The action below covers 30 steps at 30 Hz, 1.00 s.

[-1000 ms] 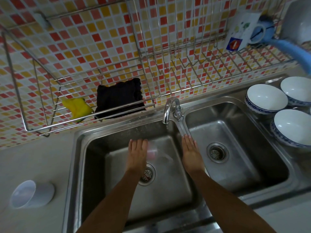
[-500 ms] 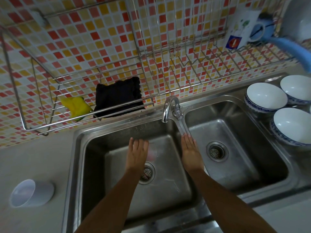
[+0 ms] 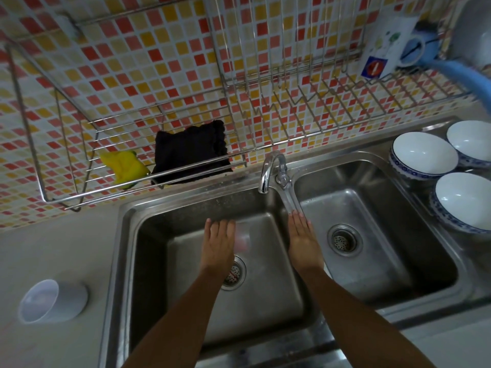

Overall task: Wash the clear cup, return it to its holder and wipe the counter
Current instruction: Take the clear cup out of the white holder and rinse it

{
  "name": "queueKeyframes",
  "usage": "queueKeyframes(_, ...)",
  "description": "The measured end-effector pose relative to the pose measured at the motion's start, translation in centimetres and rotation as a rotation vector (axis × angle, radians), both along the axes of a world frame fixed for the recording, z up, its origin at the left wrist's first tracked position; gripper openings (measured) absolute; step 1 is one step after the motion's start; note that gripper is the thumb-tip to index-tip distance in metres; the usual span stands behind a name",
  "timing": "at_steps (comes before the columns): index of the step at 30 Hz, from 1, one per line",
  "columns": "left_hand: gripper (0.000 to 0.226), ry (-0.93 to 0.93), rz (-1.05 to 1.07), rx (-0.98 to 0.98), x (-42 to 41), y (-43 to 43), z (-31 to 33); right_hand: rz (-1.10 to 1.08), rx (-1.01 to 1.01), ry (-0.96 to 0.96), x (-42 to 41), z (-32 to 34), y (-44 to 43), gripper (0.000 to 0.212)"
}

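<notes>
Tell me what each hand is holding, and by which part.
The left hand grips a faint clear cup by its side wall, over the left steel basin. The right hand holds nothing.

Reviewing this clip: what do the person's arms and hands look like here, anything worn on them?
Both forearms come in bare from the bottom edge, with no sleeves in view. The left hand and right hand wear no gloves, and no watch, bracelet or ring shows on either. The fingernails look short and unpainted, though the dim light makes fine detail hard to tell.
</notes>
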<state>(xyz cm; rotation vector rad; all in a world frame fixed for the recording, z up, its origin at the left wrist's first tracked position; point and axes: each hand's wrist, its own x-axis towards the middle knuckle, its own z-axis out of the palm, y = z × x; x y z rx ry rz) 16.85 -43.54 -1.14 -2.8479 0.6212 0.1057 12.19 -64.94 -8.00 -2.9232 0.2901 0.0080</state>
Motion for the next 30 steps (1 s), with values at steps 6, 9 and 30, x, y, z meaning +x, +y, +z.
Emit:
queueKeyframes(6,0.058,-0.010,0.098,-0.216,-0.2,1.1,-0.1,0.005,0.042,-0.012,0.2,0.0,-0.2,0.068)
queueKeyframes(9,0.050,-0.023,0.123,-0.259,-1.1,2.3,0.5,0.038,0.049,0.009,0.1,0.5,-0.3,0.068)
queueKeyframes(30,0.064,-0.086,0.587,-0.735,-11.1,15.7,3.3,0.188,0.186,0.149,-8.9,0.3,10.7,0.077)
